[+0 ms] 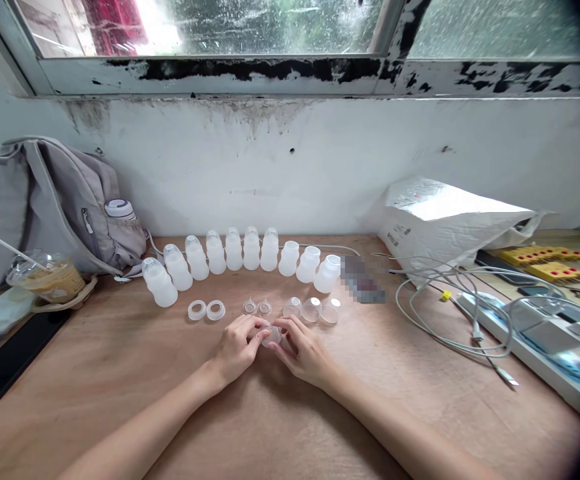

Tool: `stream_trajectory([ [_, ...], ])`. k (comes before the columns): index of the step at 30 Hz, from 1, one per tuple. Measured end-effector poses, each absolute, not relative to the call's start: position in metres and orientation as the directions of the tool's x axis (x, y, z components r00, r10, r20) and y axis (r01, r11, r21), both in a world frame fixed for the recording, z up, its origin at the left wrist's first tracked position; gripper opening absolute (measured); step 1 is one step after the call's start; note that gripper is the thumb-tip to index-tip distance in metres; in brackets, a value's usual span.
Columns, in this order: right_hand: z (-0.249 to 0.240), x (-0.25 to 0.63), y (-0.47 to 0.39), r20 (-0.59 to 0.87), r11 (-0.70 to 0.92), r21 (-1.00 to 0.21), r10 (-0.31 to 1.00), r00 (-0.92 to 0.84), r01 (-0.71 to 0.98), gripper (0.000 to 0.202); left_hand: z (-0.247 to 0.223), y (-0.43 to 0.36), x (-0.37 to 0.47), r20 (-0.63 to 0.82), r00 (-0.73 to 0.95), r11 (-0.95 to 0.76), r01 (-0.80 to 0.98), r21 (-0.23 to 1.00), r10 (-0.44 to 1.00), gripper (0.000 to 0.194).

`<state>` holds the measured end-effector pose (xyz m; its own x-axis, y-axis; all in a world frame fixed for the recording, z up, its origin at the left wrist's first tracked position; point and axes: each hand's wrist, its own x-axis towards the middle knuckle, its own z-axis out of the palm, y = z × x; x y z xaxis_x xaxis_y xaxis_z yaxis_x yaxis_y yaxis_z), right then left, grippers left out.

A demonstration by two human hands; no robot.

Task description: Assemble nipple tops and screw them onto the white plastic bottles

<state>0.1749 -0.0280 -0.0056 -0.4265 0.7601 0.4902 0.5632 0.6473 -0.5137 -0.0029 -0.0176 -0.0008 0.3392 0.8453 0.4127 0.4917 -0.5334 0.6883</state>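
Observation:
Fingers of my left hand (241, 345) and my right hand (304, 347) close from both sides round a small clear part (271, 335) low over the table. Just beyond my hands lie two clear nipples (264, 307), with two white rings (215, 310) to their left and several clear domed caps (311, 309) to their right. Behind them, white bottles stand in an arc. Those on the left and in the middle, such as one bottle (233, 249), wear clear caps. The rightmost bottles, such as one bottle (327, 275), have no cap.
At the left are a grey backpack (65, 193), an iced drink (53, 280) and a black phone (17, 357). To the right lie a silvery white bag (445, 213), coiled cables (420, 320), a power strip (530, 353) and yellow pieces (545, 260).

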Motion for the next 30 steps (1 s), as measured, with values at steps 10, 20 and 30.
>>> stream_trajectory([
  [10, -0.0124, 0.1757, -0.0265, 0.504, 0.665, -0.478, 0.743, -0.441, 0.574, 0.029, -0.0020, -0.0195, -0.0019, 0.468, 0.299, -0.555, 0.474, 0.683, 0.832, 0.011],
  [20, -0.0166, 0.1757, -0.0259, 0.562, 0.716, -0.418, 0.687, -0.460, 0.559, 0.031, -0.0039, -0.0191, -0.0010, 0.511, 0.300, -0.589, 0.505, 0.631, 0.805, 0.012],
  [30, -0.0138, 0.1738, -0.0268, 0.568, 0.708, -0.432, 0.695, -0.441, 0.559, 0.032, -0.0047, -0.0189, -0.0015, 0.460, 0.352, -0.579, 0.474, 0.663, 0.815, 0.015],
])
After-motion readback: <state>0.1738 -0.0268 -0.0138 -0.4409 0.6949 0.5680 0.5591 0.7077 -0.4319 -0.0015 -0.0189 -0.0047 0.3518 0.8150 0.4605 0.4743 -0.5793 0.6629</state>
